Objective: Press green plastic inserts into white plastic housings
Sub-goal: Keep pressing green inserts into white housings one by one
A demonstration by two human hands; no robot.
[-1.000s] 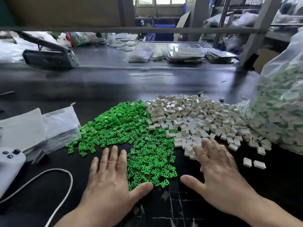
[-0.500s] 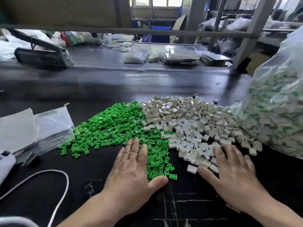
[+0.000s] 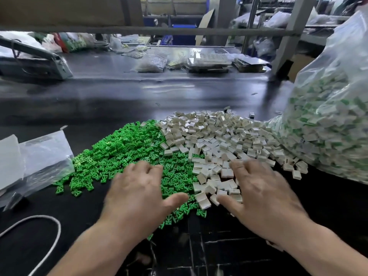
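Two heaps meet mid-desk: green inserts (image 3: 127, 154) leftward, white housings (image 3: 217, 140) rightward against a clear bag (image 3: 328, 124) at the right edge; left hand (image 3: 137, 198) lies flat and empty, fingers spread, on the green; right hand (image 3: 262, 198) likewise on the white.

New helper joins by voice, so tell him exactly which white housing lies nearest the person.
Start at the big clear bag on the right and go left to the white pile. At its near edge, between the two thumbs, lies one housing. It juts closest to the person, open face up, against the green inserts.
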